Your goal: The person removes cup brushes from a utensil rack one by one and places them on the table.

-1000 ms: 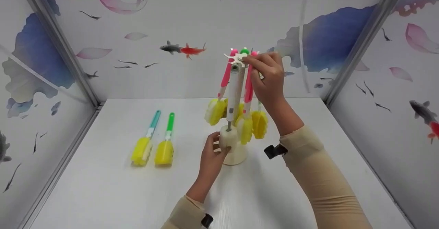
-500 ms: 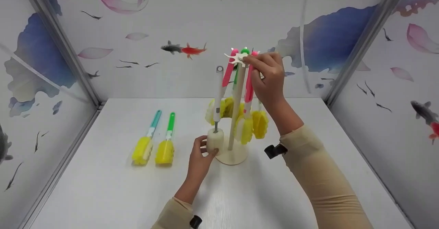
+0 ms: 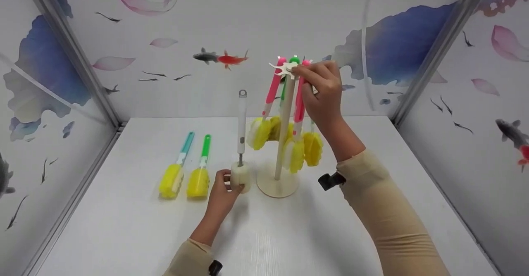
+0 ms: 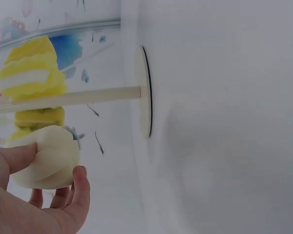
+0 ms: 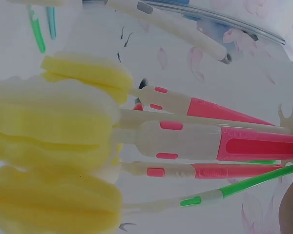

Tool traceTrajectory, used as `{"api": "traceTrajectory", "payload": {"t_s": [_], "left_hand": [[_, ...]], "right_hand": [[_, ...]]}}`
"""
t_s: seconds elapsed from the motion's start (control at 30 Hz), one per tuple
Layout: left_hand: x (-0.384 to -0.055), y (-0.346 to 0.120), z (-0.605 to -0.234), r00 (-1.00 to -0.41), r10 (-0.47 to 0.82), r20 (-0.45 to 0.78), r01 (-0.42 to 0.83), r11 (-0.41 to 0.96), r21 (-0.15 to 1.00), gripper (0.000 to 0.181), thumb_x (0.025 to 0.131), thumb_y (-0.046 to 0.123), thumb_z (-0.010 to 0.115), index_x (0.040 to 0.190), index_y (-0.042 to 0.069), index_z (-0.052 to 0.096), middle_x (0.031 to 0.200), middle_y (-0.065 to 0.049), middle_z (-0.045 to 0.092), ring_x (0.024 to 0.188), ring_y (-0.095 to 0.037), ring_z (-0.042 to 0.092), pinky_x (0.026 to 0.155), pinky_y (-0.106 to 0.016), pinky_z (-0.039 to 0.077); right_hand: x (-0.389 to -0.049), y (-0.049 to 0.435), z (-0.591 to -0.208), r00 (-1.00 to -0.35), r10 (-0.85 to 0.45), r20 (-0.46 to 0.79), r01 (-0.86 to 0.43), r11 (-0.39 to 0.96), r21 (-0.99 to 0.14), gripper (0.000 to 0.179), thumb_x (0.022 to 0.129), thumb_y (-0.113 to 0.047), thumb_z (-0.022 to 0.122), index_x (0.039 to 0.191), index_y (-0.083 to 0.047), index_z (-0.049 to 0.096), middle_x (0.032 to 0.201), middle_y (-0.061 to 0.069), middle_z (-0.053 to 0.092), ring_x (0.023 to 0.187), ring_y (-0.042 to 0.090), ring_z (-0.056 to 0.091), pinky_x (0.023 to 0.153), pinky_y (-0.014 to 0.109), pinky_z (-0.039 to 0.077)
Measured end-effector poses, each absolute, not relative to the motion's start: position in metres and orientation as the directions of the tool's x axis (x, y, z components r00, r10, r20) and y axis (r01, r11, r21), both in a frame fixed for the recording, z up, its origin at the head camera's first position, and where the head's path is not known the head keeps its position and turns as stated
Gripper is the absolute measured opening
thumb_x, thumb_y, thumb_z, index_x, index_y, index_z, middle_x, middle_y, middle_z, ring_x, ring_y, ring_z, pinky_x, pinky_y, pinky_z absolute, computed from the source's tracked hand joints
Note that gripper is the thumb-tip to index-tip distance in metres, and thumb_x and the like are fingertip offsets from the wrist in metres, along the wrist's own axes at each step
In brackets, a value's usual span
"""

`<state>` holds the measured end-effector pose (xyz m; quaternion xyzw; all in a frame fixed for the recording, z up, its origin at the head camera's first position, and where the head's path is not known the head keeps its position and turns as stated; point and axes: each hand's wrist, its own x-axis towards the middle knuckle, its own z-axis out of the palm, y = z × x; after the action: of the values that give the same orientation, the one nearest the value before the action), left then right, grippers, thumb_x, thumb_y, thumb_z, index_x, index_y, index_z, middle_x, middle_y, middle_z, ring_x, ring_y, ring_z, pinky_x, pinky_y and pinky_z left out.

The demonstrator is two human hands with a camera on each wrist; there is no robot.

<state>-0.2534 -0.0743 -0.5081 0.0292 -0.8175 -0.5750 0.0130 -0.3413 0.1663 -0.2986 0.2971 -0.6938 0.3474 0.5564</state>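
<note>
My left hand [image 3: 223, 199] grips the cream sponge head of a white-handled sponge brush [image 3: 241, 123], held upright just left of the stand. In the left wrist view, thumb and fingers curl round that sponge head [image 4: 51, 158]. A cream stand [image 3: 277, 185] with a round base, a pole and a hooked top rises at centre. My right hand [image 3: 324, 90] pinches the hooked top [image 3: 285, 68]. Several sponge brushes with pink and green handles hang from the hooks; a pink-handled brush [image 5: 259, 144] is large in the right wrist view, its yellow sponge toward the left.
Two yellow sponge brushes lie on the white table [image 3: 136, 226] at left, one with a teal handle [image 3: 187, 143] and the other with a green handle [image 3: 206, 146]. White panels printed with fish and petals enclose the table at the back and both sides.
My left hand has moved left, carrying the white-handled brush away from in front of the stand's pole and somewhat lower. The right hand stays on the stand's top.
</note>
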Motion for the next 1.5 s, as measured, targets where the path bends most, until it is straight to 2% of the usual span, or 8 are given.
{"api": "traceTrajectory", "payload": {"t_s": [0.27,0.5,1.1,1.37,1.5], "left_hand": [[-0.261,-0.099,-0.515,-0.989,-0.116,-0.091,-0.131,0.413,0.901,0.047,0.092,0.009,0.065,0.130,-0.001,0.040,0.127,-0.019,0.053,0.112,-0.032,0.052,0.093,-0.044,0.047],[-0.270,-0.112,-0.524,-0.984,-0.111,-0.137,-0.172,0.450,0.876,0.046,0.091,0.007,0.067,0.128,-0.002,0.042,0.119,-0.020,0.057,0.105,-0.031,0.055,0.089,-0.043,0.049],[-0.274,-0.115,-0.535,-0.980,-0.077,-0.183,-0.191,0.617,0.763,0.044,0.089,0.008,0.069,0.125,-0.006,0.047,0.111,-0.018,0.060,0.093,-0.028,0.056,0.081,-0.041,0.050],[-0.282,-0.110,-0.533,-0.978,-0.090,-0.189,-0.199,0.684,0.702,0.049,0.092,0.010,0.067,0.132,-0.007,0.044,0.128,-0.022,0.056,0.103,-0.029,0.053,0.095,-0.044,0.045],[-0.286,-0.108,-0.530,-0.980,-0.077,-0.181,-0.181,0.715,0.676,0.054,0.093,0.009,0.065,0.137,-0.007,0.039,0.130,-0.025,0.054,0.107,-0.030,0.053,0.100,-0.046,0.041]], "right_hand": [[-0.341,0.164,-0.297,-0.195,-0.029,0.980,-0.806,0.575,-0.144,0.021,0.090,-0.007,0.059,0.100,-0.009,0.078,0.091,0.004,0.068,0.087,0.017,0.048,0.070,0.027,0.046],[-0.342,0.165,-0.296,-0.199,-0.038,0.979,-0.814,0.563,-0.143,0.024,0.089,-0.003,0.056,0.100,-0.007,0.078,0.093,0.007,0.068,0.090,0.021,0.049,0.073,0.029,0.044],[-0.341,0.164,-0.302,-0.205,-0.005,0.979,-0.817,0.551,-0.168,0.023,0.090,-0.004,0.058,0.100,-0.009,0.078,0.094,0.004,0.068,0.089,0.017,0.048,0.071,0.027,0.046],[-0.342,0.163,-0.300,-0.196,-0.007,0.980,-0.819,0.550,-0.160,0.023,0.089,-0.001,0.060,0.099,-0.009,0.078,0.095,0.004,0.068,0.090,0.018,0.049,0.072,0.027,0.048],[-0.342,0.163,-0.300,-0.198,0.002,0.980,-0.824,0.541,-0.168,0.022,0.090,-0.001,0.059,0.098,-0.009,0.078,0.095,0.003,0.069,0.090,0.018,0.049,0.072,0.027,0.047]]}}
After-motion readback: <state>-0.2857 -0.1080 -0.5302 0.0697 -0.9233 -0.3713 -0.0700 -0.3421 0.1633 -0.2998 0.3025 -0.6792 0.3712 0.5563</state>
